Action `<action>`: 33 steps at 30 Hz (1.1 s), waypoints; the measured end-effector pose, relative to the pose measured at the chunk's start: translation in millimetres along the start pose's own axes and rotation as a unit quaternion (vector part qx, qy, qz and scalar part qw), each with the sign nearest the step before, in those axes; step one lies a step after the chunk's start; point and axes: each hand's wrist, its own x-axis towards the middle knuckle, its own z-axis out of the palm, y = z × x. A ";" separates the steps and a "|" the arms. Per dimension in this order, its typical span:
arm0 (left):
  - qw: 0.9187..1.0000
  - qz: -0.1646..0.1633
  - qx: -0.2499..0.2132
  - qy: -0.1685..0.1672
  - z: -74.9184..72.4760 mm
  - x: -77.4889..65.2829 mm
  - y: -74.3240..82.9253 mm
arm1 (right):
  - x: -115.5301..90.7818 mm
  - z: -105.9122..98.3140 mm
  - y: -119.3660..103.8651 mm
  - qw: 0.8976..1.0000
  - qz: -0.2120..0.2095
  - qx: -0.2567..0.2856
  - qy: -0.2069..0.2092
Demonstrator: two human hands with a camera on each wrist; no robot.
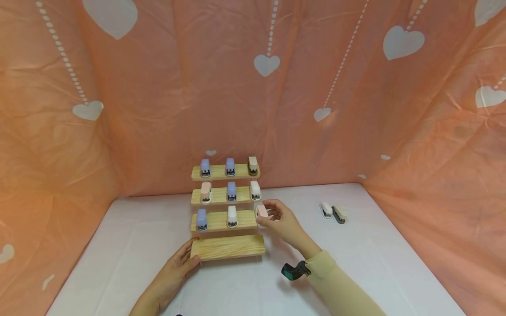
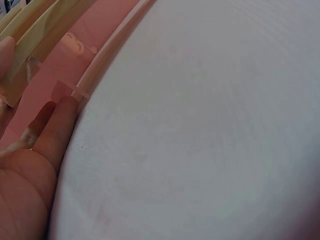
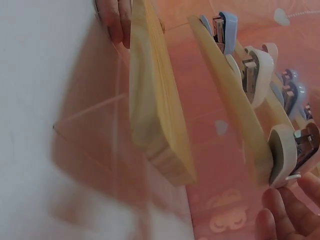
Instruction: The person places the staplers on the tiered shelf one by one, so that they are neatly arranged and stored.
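Observation:
A tiered stand of wooden shelves holds several small staplers. My right hand [image 1: 282, 221] pinches a pale pink stapler [image 1: 262, 211] at the right end of the second shelf from the bottom [image 1: 216, 221]; in the right wrist view the stapler's base [image 3: 284, 155] is against that shelf's end. On the same shelf are a lilac stapler [image 1: 201, 219] and a white stapler [image 1: 232, 216]. My left hand [image 1: 178, 265] holds the left end of the bottom shelf [image 1: 229, 247], thumb at the front and fingers behind. Its fingers [image 2: 60, 125] are beside a clear support in the left wrist view.
Staplers in lilac, pink, white and beige stand on the upper two shelves [image 1: 219, 196]. To the right, a white stapler [image 1: 326, 210] and a beige stapler [image 1: 339, 214] lie on the white table [image 1: 356, 259]. An orange curtain with hearts [image 1: 221, 87] surrounds the table.

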 end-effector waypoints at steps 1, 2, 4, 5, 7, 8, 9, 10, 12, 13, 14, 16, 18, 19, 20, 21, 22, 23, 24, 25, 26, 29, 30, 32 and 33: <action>1.000 0.000 0.000 0.000 0.0 -0.1 0.0 | 0.3 1.6 -0.3 1.000 0.000 0.001 0.002; 1.000 -0.001 0.000 0.001 -0.1 -0.1 -0.1 | 0.5 3.2 -0.6 1.000 0.000 0.004 0.005; 1.000 0.000 0.001 0.000 -0.2 -0.2 0.1 | 0.4 6.2 -1.1 1.000 0.001 0.007 0.009; 1.000 0.000 0.002 -0.001 -0.1 -0.3 0.2 | 0.3 7.6 -1.5 1.000 0.000 0.009 0.011; 1.000 0.001 0.002 -0.004 0.0 -0.3 0.5 | 0.1 10.6 -1.5 1.000 -0.002 0.012 0.017; 1.000 0.002 0.002 -0.004 0.1 -0.2 0.6 | 0.4 12.1 -1.0 1.000 -0.004 0.012 0.020; 1.000 0.003 0.002 -0.005 0.1 -0.3 0.7 | 0.4 13.5 -1.0 1.000 -0.006 0.011 0.023; 1.000 0.004 0.002 -0.005 0.2 -0.2 0.8 | 0.4 14.9 -1.0 1.000 -0.008 0.011 0.026; 1.000 0.003 0.002 -0.005 0.2 -0.2 0.9 | 0.3 17.0 -1.9 1.000 -0.007 0.012 0.028; 1.000 0.003 0.002 -0.004 0.1 -0.3 0.9 | -1.3 17.3 -7.1 1.000 -0.006 0.010 0.027; 1.000 0.002 0.001 -0.004 0.1 -0.3 0.9 | -3.1 17.4 -12.8 1.000 -0.003 0.010 0.025; 1.000 0.000 -0.001 -0.003 0.0 -0.3 0.7 | -3.5 18.2 -13.1 1.000 0.000 0.009 0.024; 1.000 0.000 -0.003 -0.003 -0.1 -0.5 0.4 | -3.6 18.6 -13.1 1.000 0.002 0.007 0.023; 1.000 0.000 -0.003 -0.002 -0.1 -0.3 0.4 | -3.7 18.6 -12.9 1.000 0.000 0.004 0.024; 1.000 0.001 -0.003 -0.002 0.0 -0.3 0.5 | -2.3 19.1 -7.9 1.000 -0.001 0.002 0.025; 1.000 0.001 -0.002 -0.002 0.1 -0.3 0.6 | -0.7 19.6 -2.6 1.000 -0.005 0.001 0.027; 1.000 0.003 -0.001 -0.003 0.3 -0.2 0.8 | -1.0 19.6 -3.0 1.000 -0.008 0.001 0.027; 1.000 0.004 0.001 -0.004 0.5 -0.4 1.0 | -1.3 19.5 -3.1 1.000 -0.012 0.001 0.026; 1.000 0.004 0.002 -0.003 0.7 -0.3 1.3 | -1.5 19.4 -2.9 1.000 -0.016 0.000 0.025; 1.000 0.005 0.004 -0.003 0.8 -0.4 1.5 | -1.8 19.3 -2.8 1.000 -0.018 0.000 0.025; 1.000 0.005 0.005 -0.005 1.0 -0.4 1.8 | -2.1 19.1 -2.8 1.000 -0.020 0.000 0.024; 1.000 0.004 0.006 -0.004 1.4 -0.4 2.2 | -3.1 17.4 -2.2 1.000 -0.024 -0.004 0.018; 1.000 0.002 0.004 -0.003 1.5 -0.3 2.3 | -3.6 16.5 -1.9 1.000 -0.024 -0.008 0.016; 1.000 0.001 0.003 -0.003 2.0 -0.4 2.7 | -5.2 13.4 -0.7 0.999 -0.025 -0.017 0.013; 1.000 0.000 0.001 -0.002 2.3 -0.4 2.9 | -6.0 11.4 0.2 0.999 -0.026 -0.022 0.013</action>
